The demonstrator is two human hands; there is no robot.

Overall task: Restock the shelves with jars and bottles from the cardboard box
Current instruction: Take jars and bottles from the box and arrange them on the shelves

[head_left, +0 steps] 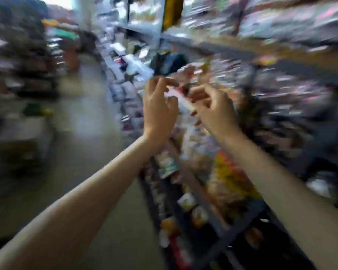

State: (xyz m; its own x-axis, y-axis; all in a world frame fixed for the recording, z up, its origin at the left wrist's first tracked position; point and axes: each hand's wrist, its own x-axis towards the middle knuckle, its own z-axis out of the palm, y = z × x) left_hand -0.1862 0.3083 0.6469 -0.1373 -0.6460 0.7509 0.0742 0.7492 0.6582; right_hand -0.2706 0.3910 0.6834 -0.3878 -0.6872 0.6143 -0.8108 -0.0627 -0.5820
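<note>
The view is heavily blurred by motion. Both my hands are raised at chest height in front of the shelves (209,45) on the right. Between them is a small pale object with a red patch (179,98); the blur hides what it is. My left hand (159,108) has its fingers curled at the object's left end. My right hand (216,109) pinches its right end with bent fingers. Small jars and packets (185,201) stand on the lower shelf below my arms. No cardboard box is in view.
A shop aisle with a grey floor (90,117) runs away on the left. More stocked shelving (18,61) lines its far left side. The dark metal edge of a lower shelf (228,236) juts out below my right forearm.
</note>
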